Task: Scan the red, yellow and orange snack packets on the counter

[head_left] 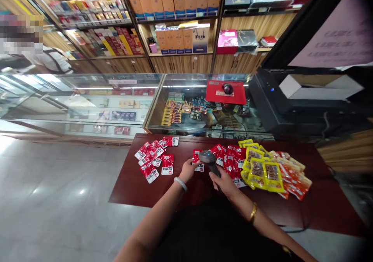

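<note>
Your right hand (224, 182) is wrapped around the handle of the handheld scanner (207, 156), while the thumb and fingers of your left hand (188, 171) come together on the left side of a single red packet (199, 168). That packet lies flat on the table (128, 190), about midway between its left and right edges and nearer the far edge, which runs along the glass counter (186, 129). The scanner's head hangs over it and hides part of its upper right; whether a reading registers, you cannot tell from here.

Judging by the layout, the work is partway through. Near the far left corner, a loose group of red packets (151, 152) lies apart from the rest, some overlapping, one just beside the others. To the right of the scanner, more red packets (232, 164) are bunched together, touching the heap of yellow packets (258, 172); beyond these, toward the right edge, lie the orange packets (295, 181). The group by the left corner is probably the finished share, and the larger lot on the right the share left, though the direction is only inferred. The packet at your left fingertips seems to be the one in hand; the yellow and orange ones look unsorted into the left group.
</note>
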`<state>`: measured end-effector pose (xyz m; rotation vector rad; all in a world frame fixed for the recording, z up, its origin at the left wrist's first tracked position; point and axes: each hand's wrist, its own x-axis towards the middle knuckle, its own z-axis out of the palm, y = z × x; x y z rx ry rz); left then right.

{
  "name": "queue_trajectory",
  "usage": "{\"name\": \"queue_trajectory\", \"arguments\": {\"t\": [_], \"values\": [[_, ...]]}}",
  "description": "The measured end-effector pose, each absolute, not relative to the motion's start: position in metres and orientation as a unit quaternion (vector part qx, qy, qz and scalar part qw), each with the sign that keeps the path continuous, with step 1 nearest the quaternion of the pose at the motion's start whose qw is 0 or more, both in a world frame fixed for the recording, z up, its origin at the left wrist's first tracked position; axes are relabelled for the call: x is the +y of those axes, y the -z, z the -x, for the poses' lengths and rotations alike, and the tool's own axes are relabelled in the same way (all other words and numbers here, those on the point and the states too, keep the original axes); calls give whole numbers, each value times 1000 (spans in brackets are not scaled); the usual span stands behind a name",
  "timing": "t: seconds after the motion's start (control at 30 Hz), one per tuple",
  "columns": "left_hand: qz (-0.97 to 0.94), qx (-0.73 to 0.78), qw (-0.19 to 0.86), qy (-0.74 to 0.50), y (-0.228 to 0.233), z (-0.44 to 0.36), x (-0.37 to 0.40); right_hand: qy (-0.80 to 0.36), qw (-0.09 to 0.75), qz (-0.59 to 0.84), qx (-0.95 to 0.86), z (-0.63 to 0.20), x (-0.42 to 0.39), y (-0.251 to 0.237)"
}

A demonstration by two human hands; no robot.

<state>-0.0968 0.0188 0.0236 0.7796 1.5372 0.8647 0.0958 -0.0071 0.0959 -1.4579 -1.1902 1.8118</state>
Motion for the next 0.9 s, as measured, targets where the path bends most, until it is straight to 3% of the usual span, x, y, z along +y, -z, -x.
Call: {"name": "queue_trajectory", "arguments": {"t": [0.13, 0.37, 0.5, 0.6, 0.77, 0.9], "values": [[-382, 668, 552, -322, -21, 86, 26, -679, 282, 518, -437, -104, -8, -96], [-323, 593, 636, -373, -8, 55, 28, -670, 298, 536, -418, -118, -11, -93], [-417, 569, 646, -291, -9, 44, 34, -666, 296, 545, -414, -119, -12, -86], [-506, 617, 553, -242, -19, 64, 35, -675, 279, 540, -419, -113, -11, -79], [-462, 848, 216, -142, -41, 140, 14, -694, 239, 523, -433, -93, -9, -77], [-382, 916, 119, -31, -44, 183, -8, -709, 222, 510, -433, -78, -11, -78]]}}
